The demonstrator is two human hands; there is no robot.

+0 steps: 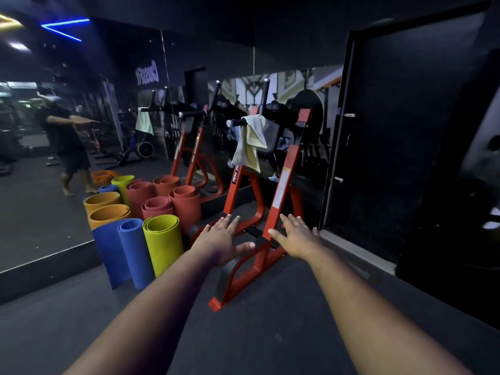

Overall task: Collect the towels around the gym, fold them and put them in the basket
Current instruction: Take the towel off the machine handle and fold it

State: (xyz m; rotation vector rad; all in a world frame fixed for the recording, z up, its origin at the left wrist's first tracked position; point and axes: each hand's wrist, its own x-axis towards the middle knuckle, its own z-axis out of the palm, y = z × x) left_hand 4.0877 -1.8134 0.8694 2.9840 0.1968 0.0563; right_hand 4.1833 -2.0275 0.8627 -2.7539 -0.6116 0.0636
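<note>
Two hands: we held our left hand (226,238) and right hand (296,235) out, fingers spread, grasping nothing.
Towel (250,143): draped over the red dip station's (286,169) handle.

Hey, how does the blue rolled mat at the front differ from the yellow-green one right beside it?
The blue mat has come partly unrolled, a loose flap spreading to its left; the yellow-green mat is a tighter coil. The blue one stands nearer the mirror, the yellow-green one nearer the red machine frame. Both stand on end on the dark floor, leaning slightly.
</note>
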